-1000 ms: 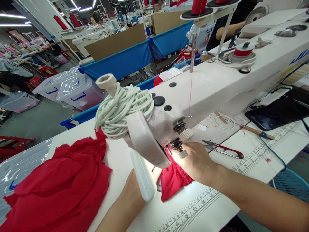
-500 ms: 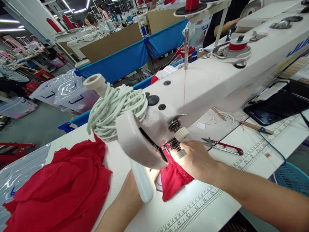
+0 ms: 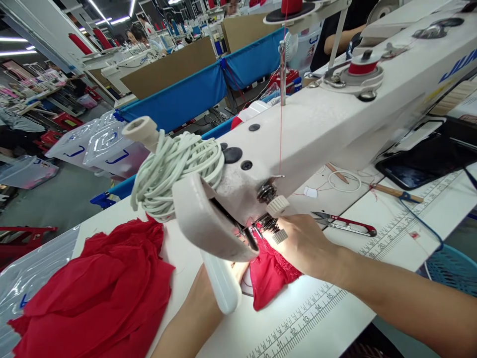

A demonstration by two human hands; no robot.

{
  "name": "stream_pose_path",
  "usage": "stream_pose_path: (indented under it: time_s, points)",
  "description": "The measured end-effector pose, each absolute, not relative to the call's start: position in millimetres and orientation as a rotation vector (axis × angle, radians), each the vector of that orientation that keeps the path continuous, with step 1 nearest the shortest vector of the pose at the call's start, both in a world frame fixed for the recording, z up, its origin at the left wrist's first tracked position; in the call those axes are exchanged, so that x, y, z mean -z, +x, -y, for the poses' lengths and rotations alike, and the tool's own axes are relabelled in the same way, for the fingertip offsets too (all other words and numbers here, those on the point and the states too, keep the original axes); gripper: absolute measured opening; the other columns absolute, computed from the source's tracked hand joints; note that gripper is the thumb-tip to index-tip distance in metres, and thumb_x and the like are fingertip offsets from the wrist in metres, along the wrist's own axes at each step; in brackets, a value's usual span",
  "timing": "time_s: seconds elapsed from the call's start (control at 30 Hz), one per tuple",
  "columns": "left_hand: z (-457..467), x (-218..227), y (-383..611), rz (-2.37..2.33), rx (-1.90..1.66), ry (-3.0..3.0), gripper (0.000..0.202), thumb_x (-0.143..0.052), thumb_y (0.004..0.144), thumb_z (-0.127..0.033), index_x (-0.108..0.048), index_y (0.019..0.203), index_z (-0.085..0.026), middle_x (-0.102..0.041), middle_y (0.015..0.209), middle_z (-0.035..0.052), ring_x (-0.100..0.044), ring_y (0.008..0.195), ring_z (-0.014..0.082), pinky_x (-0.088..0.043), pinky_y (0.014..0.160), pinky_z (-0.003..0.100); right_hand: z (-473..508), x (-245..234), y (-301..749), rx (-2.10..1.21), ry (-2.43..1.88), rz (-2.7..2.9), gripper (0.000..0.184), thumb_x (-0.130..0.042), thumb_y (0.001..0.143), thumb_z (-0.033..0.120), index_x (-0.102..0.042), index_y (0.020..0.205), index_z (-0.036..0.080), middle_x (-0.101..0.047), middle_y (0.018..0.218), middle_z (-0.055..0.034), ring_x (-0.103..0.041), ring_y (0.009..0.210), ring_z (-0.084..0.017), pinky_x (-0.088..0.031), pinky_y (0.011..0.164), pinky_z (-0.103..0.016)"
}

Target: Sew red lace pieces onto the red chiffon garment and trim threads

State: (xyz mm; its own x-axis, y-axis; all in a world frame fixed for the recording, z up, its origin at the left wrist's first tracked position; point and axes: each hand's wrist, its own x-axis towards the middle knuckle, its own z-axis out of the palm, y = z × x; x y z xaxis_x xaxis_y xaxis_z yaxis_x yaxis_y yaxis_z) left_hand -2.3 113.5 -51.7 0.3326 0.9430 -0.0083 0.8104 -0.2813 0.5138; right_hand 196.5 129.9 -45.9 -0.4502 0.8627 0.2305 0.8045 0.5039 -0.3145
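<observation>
A red fabric piece with a lace edge (image 3: 269, 286) lies under the head of a white sewing machine (image 3: 298, 134), lit by its lamp. My right hand (image 3: 303, 246) rests on the fabric's right side, close by the needle area; its fingers are hidden behind the tension knobs (image 3: 278, 205). Behind the machine's front cover and a pale lever (image 3: 221, 281), my left hand (image 3: 208, 278) reaches to the fabric's left side, its fingers mostly out of sight. Red thread runs down the machine's front.
A heap of red fabric (image 3: 100, 288) lies on the left. A bundle of pale cord (image 3: 179, 174) sits on the machine head. To the right are thread snips (image 3: 346, 223), a wooden-handled tool (image 3: 395, 191), a phone (image 3: 428, 159) and a printed ruler (image 3: 298, 328). A blue basket (image 3: 452, 271) hangs beyond the edge.
The view has shifted slightly. Both hands stay at the machine in almost the same place, and the red fabric has barely moved.
</observation>
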Motion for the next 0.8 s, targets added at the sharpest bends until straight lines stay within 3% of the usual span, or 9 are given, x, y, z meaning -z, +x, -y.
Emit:
stream_pose_path:
  time_s: [0.13, 0.27, 0.37, 0.6, 0.8]
  points:
    - [-110.8, 41.5, -5.7, -1.386, -0.359, 2.453, 0.029, -0.040, 0.092, -0.023, -0.059, 0.115, -0.025, -0.069, 0.091, 0.0044, -0.064, 0.080, 0.0196, -0.054, 0.075, 0.031, -130.3, 42.8, 196.3, -0.260, -1.397, 2.371, 0.026, -0.044, 0.084, 0.007, -0.052, 0.061, 0.016, -0.046, 0.055, 0.0029, -0.031, 0.047, -0.009, -0.016, 0.046, -0.027]
    - [-110.1, 34.8, -9.7, -1.192, -0.248, 2.823, 0.039, -0.038, 0.089, -0.013, -0.055, 0.123, -0.022, -0.066, 0.107, 0.0113, -0.060, 0.099, 0.0274, -0.050, 0.085, 0.043, -129.7, 41.5, 196.1, -0.356, -1.438, 2.336, 0.031, -0.042, 0.088, 0.008, -0.050, 0.059, 0.017, -0.046, 0.053, 0.0041, -0.034, 0.044, -0.007, -0.016, 0.046, -0.027]
    - [-111.2, 35.0, -11.8, -1.193, -0.226, 2.890, 0.039, -0.038, 0.088, -0.011, -0.056, 0.121, -0.021, -0.065, 0.105, 0.0118, -0.059, 0.101, 0.0288, -0.049, 0.086, 0.045, -129.1, 42.3, 195.6, -0.404, -1.456, 2.312, 0.035, -0.039, 0.089, 0.008, -0.049, 0.057, 0.017, -0.045, 0.050, 0.0044, -0.035, 0.042, -0.007, -0.017, 0.047, -0.028]
    - [-114.1, 33.5, -13.3, -1.164, -0.280, 2.719, 0.035, -0.035, 0.089, -0.011, -0.062, 0.107, -0.025, -0.066, 0.091, 0.0056, -0.062, 0.088, 0.0227, -0.051, 0.077, 0.034, -129.6, 42.3, 193.7, -0.423, -1.483, 2.308, 0.032, -0.040, 0.088, 0.009, -0.051, 0.059, 0.017, -0.046, 0.050, 0.0047, -0.033, 0.042, -0.008, -0.017, 0.047, -0.029]
    - [-115.0, 32.6, -11.6, -1.167, -0.287, 2.766, 0.034, -0.034, 0.089, -0.008, -0.063, 0.101, -0.021, -0.066, 0.090, 0.0064, -0.060, 0.089, 0.0227, -0.050, 0.079, 0.036, -130.3, 37.4, 192.4, -0.535, -1.536, 2.281, 0.031, -0.039, 0.088, 0.011, -0.050, 0.060, 0.018, -0.047, 0.051, 0.0042, -0.036, 0.043, -0.008, -0.016, 0.047, -0.030]
